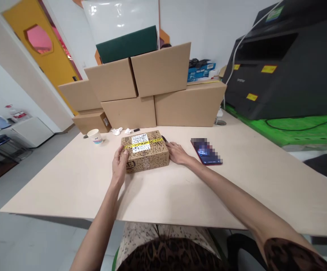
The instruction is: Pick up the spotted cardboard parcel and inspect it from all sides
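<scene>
A small cardboard parcel box with dark speckled print lies on the table in front of me. A white label is on its top, and yellow tape runs across it. My left hand grips the left end, thumb on the near top edge and fingers along the side. At the right end is my right hand, its fingers drawn together against the box. A small dark object pokes out beyond those fingers; most of it is hidden, and its kind cannot be made out.
A phone lies right of my right hand. A paper cup, crumpled tissues and a small black piece sit behind the parcel. Stacked cartons line the table's back. A large black printer stands at the right.
</scene>
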`<action>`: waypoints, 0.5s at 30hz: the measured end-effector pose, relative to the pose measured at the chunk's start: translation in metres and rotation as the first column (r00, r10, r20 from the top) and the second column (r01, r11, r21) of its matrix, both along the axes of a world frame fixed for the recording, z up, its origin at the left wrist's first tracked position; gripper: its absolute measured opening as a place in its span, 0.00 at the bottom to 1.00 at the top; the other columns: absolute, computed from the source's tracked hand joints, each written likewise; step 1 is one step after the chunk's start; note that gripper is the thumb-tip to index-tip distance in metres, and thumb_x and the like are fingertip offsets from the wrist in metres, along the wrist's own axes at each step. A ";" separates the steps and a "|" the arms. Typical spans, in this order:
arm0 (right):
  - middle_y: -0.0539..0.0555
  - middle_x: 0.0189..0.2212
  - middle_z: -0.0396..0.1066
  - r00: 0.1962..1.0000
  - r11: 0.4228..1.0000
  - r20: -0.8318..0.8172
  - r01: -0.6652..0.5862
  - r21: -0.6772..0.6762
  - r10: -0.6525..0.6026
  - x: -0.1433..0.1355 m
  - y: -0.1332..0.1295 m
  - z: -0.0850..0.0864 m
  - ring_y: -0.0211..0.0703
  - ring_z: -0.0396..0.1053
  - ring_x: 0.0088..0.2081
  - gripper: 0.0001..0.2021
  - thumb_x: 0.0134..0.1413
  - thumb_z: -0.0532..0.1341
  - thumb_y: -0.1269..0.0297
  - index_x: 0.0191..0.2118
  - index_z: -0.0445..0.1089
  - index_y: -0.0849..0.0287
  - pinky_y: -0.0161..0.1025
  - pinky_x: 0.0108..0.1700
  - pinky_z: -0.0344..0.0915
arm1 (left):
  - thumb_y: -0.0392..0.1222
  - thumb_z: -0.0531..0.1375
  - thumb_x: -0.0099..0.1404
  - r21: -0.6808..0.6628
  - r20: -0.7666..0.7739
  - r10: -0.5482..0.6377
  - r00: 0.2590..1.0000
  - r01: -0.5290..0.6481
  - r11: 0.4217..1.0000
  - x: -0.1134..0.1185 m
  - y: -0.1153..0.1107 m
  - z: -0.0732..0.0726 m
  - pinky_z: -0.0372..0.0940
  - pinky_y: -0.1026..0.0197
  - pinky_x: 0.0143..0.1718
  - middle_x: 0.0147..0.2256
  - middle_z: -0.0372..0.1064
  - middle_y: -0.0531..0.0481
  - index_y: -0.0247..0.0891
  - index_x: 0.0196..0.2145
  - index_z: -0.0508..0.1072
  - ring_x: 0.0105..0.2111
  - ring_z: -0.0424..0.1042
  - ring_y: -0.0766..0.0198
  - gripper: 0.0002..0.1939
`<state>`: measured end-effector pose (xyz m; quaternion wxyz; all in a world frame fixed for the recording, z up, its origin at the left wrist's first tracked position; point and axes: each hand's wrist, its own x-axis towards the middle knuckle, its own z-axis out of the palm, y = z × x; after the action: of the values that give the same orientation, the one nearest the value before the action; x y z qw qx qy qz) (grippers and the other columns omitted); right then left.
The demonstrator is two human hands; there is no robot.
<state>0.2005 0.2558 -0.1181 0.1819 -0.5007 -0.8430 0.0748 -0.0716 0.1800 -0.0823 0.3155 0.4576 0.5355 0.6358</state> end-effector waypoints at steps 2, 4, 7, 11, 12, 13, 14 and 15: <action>0.62 0.61 0.72 0.998 1.000 0.055 -0.004 -0.014 0.005 -0.001 0.002 -0.001 0.54 0.66 0.59 0.18 0.68 0.53 0.72 0.57 0.74 0.60 0.45 0.57 0.62 | 0.57 0.67 0.63 0.006 -0.012 -0.007 1.000 0.007 1.000 -0.001 -0.001 -0.003 0.65 0.46 0.64 0.60 0.73 0.40 0.40 0.60 0.73 0.61 0.71 0.46 0.31; 0.63 0.58 0.74 0.995 1.000 0.095 0.001 -0.022 0.001 -0.001 0.003 0.000 0.53 0.67 0.56 0.16 0.69 0.53 0.72 0.55 0.74 0.62 0.44 0.56 0.61 | 0.58 0.65 0.65 0.015 -0.039 -0.004 0.999 0.005 1.000 -0.001 -0.001 -0.005 0.63 0.45 0.66 0.62 0.71 0.38 0.39 0.61 0.72 0.63 0.70 0.46 0.32; 0.67 0.51 0.76 0.989 1.000 0.149 0.018 -0.018 -0.015 0.002 -0.002 0.003 0.53 0.69 0.50 0.16 0.71 0.51 0.72 0.50 0.75 0.67 0.44 0.55 0.61 | 0.59 0.63 0.67 0.041 -0.068 0.006 0.998 -0.003 0.999 -0.001 -0.002 -0.008 0.60 0.45 0.68 0.64 0.68 0.37 0.37 0.62 0.70 0.65 0.67 0.46 0.33; 0.68 0.47 0.76 0.977 1.000 0.211 0.008 -0.009 -0.006 0.021 -0.029 0.006 0.54 0.70 0.48 0.16 0.72 0.50 0.70 0.44 0.76 0.66 0.46 0.54 0.60 | 0.60 0.63 0.67 0.035 -0.066 -0.013 0.998 0.015 0.999 -0.001 -0.002 -0.012 0.59 0.44 0.69 0.66 0.66 0.37 0.39 0.63 0.70 0.66 0.66 0.46 0.33; 0.67 0.48 0.76 0.975 1.000 0.221 0.002 -0.008 0.000 0.028 -0.039 0.006 0.54 0.69 0.47 0.17 0.73 0.49 0.69 0.44 0.76 0.65 0.46 0.54 0.60 | 0.60 0.63 0.67 0.033 -0.062 -0.020 0.998 0.022 0.999 -0.001 -0.002 -0.012 0.59 0.44 0.68 0.66 0.66 0.37 0.39 0.63 0.70 0.66 0.66 0.46 0.33; 0.66 0.47 0.76 0.974 1.000 0.228 -0.004 -0.007 0.005 0.036 -0.049 0.006 0.53 0.69 0.46 0.17 0.73 0.48 0.69 0.44 0.76 0.64 0.47 0.55 0.60 | 0.60 0.63 0.67 0.032 -0.057 -0.026 0.998 0.028 0.999 -0.002 -0.003 -0.013 0.59 0.44 0.68 0.66 0.66 0.37 0.39 0.63 0.70 0.66 0.66 0.45 0.33; 0.64 0.47 0.77 0.973 1.000 0.230 -0.008 -0.003 0.009 0.045 -0.059 0.006 0.53 0.69 0.46 0.18 0.73 0.48 0.68 0.44 0.76 0.63 0.47 0.55 0.60 | 0.60 0.63 0.67 0.032 -0.051 -0.032 0.998 0.033 0.999 -0.002 -0.003 -0.013 0.59 0.43 0.68 0.66 0.66 0.37 0.39 0.63 0.69 0.66 0.66 0.45 0.34; 0.64 0.46 0.77 0.976 1.000 0.220 -0.012 0.010 0.010 0.054 -0.068 0.004 0.53 0.69 0.46 0.18 0.73 0.48 0.67 0.43 0.76 0.62 0.47 0.55 0.60 | 0.60 0.63 0.66 0.032 -0.047 -0.035 0.998 0.037 0.999 -0.002 -0.003 -0.013 0.59 0.43 0.68 0.66 0.66 0.37 0.39 0.63 0.69 0.66 0.65 0.45 0.34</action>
<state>0.2545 0.1874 -0.1137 0.0901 -0.5002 -0.8611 0.0153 -0.0736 0.1766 -0.0954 0.3070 0.4869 0.5239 0.6279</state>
